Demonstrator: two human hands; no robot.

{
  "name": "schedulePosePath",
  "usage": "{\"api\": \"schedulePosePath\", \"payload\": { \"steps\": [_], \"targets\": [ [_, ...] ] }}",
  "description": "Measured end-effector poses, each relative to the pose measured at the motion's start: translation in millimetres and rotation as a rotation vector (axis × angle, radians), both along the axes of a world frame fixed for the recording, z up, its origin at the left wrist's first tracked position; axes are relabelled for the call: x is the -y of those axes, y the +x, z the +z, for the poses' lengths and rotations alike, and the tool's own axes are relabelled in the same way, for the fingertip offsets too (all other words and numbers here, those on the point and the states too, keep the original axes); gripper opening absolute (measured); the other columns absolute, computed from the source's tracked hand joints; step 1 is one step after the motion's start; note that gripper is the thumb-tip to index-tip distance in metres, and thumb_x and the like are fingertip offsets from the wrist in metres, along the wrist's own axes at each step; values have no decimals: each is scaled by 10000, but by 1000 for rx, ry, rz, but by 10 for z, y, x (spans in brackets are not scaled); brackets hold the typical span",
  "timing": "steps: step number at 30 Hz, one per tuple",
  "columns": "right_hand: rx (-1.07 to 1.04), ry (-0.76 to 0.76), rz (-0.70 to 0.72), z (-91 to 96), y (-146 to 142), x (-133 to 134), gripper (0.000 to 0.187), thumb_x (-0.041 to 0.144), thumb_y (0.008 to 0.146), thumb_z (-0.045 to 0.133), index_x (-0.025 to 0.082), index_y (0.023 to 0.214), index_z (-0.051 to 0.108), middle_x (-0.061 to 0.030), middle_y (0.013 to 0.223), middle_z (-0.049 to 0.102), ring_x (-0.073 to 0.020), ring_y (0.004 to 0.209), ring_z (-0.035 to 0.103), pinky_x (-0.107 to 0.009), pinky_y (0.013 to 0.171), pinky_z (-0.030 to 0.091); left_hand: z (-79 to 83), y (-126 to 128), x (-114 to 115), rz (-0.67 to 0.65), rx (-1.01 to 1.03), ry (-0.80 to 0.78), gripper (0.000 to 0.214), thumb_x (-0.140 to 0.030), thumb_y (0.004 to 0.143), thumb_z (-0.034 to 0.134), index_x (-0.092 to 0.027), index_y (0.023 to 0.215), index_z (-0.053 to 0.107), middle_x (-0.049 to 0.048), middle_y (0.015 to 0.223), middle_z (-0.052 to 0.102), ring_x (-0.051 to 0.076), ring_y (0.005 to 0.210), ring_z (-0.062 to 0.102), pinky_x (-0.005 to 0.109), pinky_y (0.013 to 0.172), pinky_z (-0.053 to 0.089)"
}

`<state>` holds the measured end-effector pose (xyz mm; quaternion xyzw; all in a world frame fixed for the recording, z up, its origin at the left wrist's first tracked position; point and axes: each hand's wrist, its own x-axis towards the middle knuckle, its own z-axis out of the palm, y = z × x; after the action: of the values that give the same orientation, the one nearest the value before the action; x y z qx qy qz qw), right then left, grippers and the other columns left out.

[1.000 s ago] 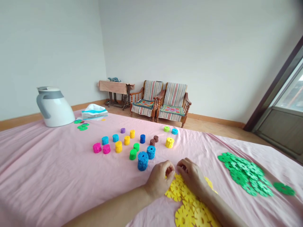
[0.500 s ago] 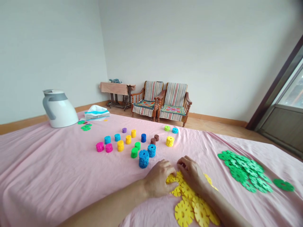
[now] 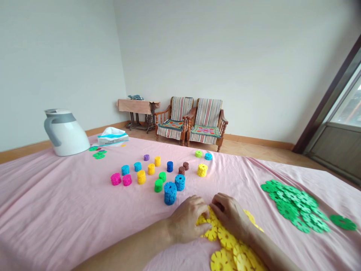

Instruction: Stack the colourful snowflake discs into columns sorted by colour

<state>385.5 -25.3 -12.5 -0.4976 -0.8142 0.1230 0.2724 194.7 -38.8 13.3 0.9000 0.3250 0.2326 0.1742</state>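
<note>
Both hands sit slightly lower in view than before, over the yellow pile. A pink bedsheet (image 3: 56,210) spreads across the foreground, with a white kettle (image 3: 64,133) and tissue box (image 3: 113,138) at its far edge and green plastic discs (image 3: 293,205) heaped right. Small coloured disc stacks (image 3: 151,169) stand beyond the hands, the blue stack (image 3: 170,193) nearest, just beside the left hand (image 3: 188,220). Yellow plastic discs (image 3: 225,239) overlap beneath both hands. Right hand (image 3: 229,214) curls narrow like the left; whether either holds a disc, cannot tell. Overlapping neighbours call for fingertips kept low at one rim.
</note>
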Motion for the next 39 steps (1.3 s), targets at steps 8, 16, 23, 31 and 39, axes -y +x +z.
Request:
{"api": "schedulePosePath", "payload": {
  "steps": [8,16,23,31,39],
  "targets": [
    [12,-11,12,29,-23,62,233,284,857,429,190,653,492,7,632,543,-124,592,483,-236,559,335,-34,16,17,-40,20,9,74,-149,710,649,-181,740,590,11,760,584,171,802,544,280,782,410],
    [-24,-77,22,14,-18,72,234,328,849,449,187,688,543,3,635,557,-128,575,497,-242,543,356,-88,-11,-10,-84,4,86,334,-411,601,765,-188,794,607,18,774,607,191,786,559,299,770,419],
    [32,-33,25,-16,-37,57,257,333,870,419,190,685,526,-8,648,584,-141,613,527,-247,584,368,-134,-1,-16,-112,-22,116,378,-455,598,750,-193,818,590,18,787,602,194,792,554,300,762,413],
    [36,-64,-18,-40,-30,74,256,352,872,395,199,727,540,2,625,586,-143,589,530,-247,570,363,-59,10,49,-54,64,-37,172,-245,677,721,-182,705,564,-4,720,583,161,737,549,279,766,419],
    [23,-73,-33,17,-39,84,263,345,872,375,206,724,541,-3,621,580,-145,575,523,-249,560,354,-107,-9,-46,244,361,-157,100,-200,826,511,-172,737,547,-2,693,593,133,670,554,222,609,422]
  ]
}}
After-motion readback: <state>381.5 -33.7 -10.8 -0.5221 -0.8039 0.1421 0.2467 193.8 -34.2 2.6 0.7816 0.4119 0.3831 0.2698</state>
